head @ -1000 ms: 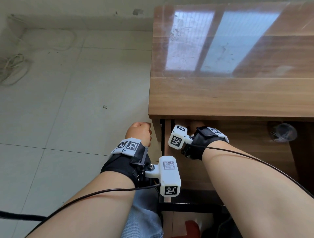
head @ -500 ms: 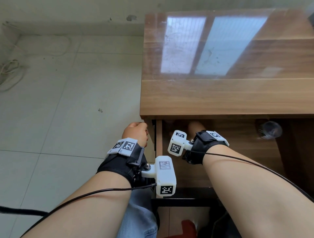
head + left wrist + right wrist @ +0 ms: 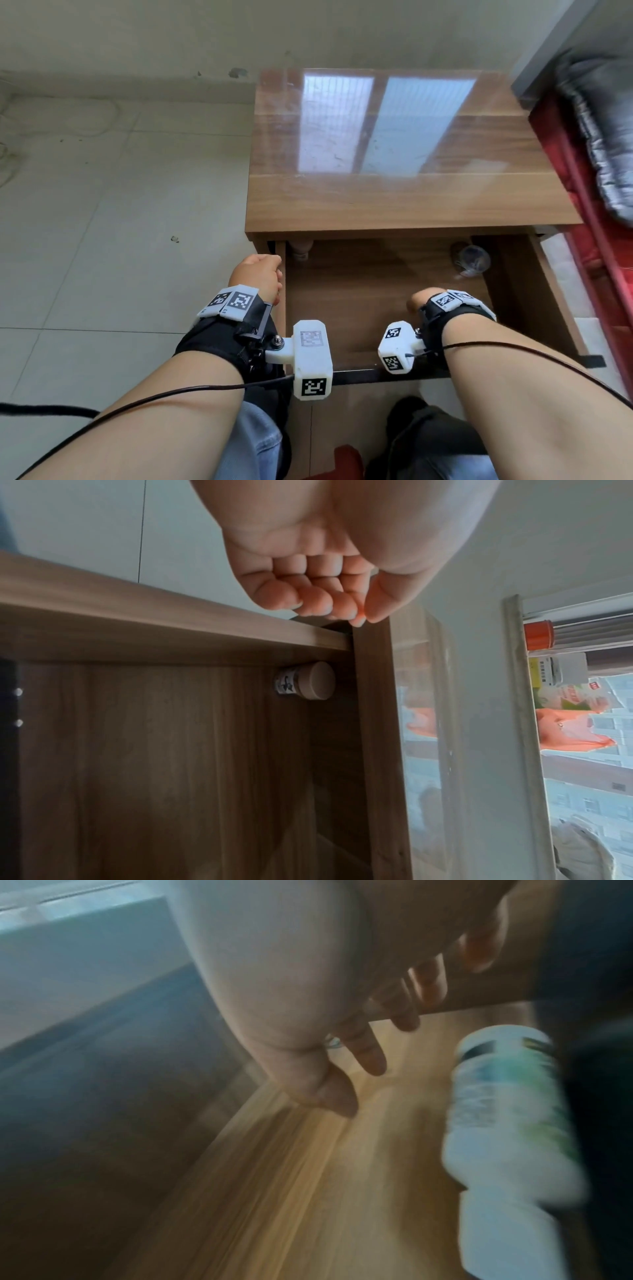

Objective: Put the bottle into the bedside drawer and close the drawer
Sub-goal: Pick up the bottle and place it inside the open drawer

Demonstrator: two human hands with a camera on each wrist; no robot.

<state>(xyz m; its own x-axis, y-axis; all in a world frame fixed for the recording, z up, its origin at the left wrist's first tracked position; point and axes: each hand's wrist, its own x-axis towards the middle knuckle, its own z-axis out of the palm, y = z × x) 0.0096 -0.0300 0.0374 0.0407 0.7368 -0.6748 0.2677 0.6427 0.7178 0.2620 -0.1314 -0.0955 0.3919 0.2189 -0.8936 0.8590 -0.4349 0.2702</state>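
Note:
The bedside drawer [image 3: 363, 308] stands pulled out under the wooden tabletop [image 3: 394, 205]. The bottle [image 3: 301, 250] lies in its back left corner, half under the top; the left wrist view shows its beige cap [image 3: 313, 681]. In the blurred right wrist view the bottle [image 3: 507, 1123] looks white with a green label. My left hand [image 3: 263, 274] hovers in a fist at the drawer's left wall, fingers [image 3: 318, 601] curled on nothing. My right hand [image 3: 419, 301] is over the drawer's middle right, its fingers [image 3: 369, 1053] spread, apart from the bottle.
A clear plastic cup [image 3: 472, 260] lies in the drawer's back right corner. A red bed frame [image 3: 603, 260] with a grey quilt [image 3: 609, 137] runs close along the right. Pale tiled floor [image 3: 120, 240] lies to the left, and my knees are below the drawer front.
My right hand has come away from the drawer's back left corner, moving right and toward the front, leaving the bottle there. The left hand stays by the left wall.

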